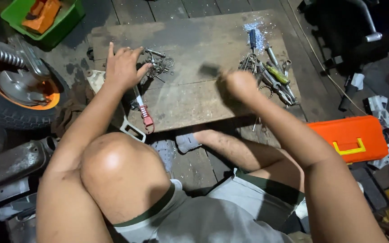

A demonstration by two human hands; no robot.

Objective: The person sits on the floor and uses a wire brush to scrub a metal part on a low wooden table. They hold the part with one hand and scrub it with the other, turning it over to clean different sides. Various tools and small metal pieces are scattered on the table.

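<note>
My left hand (123, 67) lies palm down on the wooden board (194, 40), fingers loosely spread, thumb and forefinger pinching toward the small pile of nuts, washers and bolts (160, 64) just off their tips; whether they grip a piece there, I cannot tell. Just below my palm lies a red-handled tool (144, 112) on the board. My right hand (239, 83) is curled into a fist around a hammer whose dark, blurred head (209, 70) shows just left of my knuckles. Beyond those knuckles lies a heap of screwdrivers and wrenches (273, 76). Farther right sits an orange toolbox (352, 137); far left, a tyre with an orange rim (16, 96) and a green bin (46, 18).
</note>
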